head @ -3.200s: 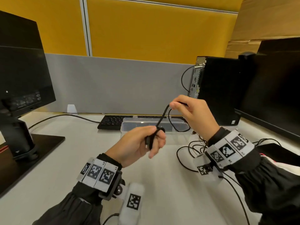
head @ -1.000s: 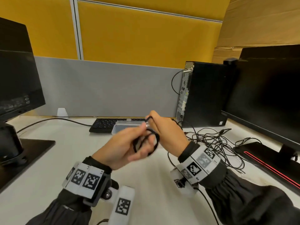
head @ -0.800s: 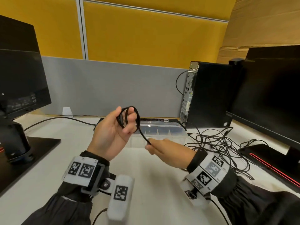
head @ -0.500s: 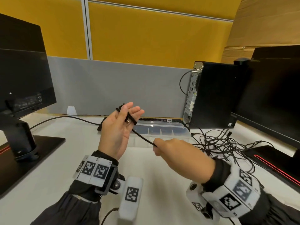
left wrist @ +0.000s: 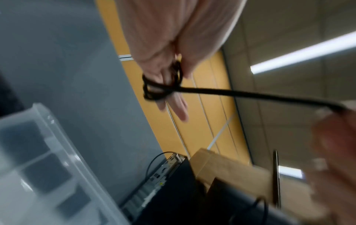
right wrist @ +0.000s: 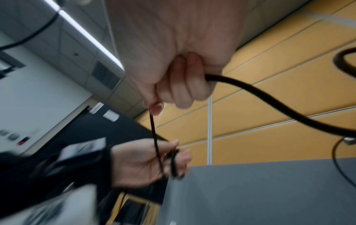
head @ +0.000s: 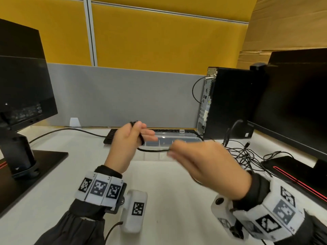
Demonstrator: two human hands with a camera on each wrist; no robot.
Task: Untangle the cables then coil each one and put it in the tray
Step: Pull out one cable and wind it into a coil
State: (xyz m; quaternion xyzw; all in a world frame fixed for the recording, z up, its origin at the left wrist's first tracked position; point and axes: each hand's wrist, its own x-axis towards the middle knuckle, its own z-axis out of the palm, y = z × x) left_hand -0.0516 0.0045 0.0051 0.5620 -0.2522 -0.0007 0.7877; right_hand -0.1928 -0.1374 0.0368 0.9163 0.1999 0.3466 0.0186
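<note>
The left hand (head: 123,144) is raised above the desk with its fingers nearly straight, and a few turns of the black cable (left wrist: 250,95) are wound around them. The cable runs taut to the right hand (head: 208,163), which pinches it between thumb and forefinger, the other fingers curled around it. So the coiling step is in hand; I judge the next move needs another turn laid over the left fingers. The tray (head: 177,138) lies behind the hands, and the tangle (head: 247,154) waits to its right. The left wrist view shows the turns clearly; the head view blurs them.
</note>
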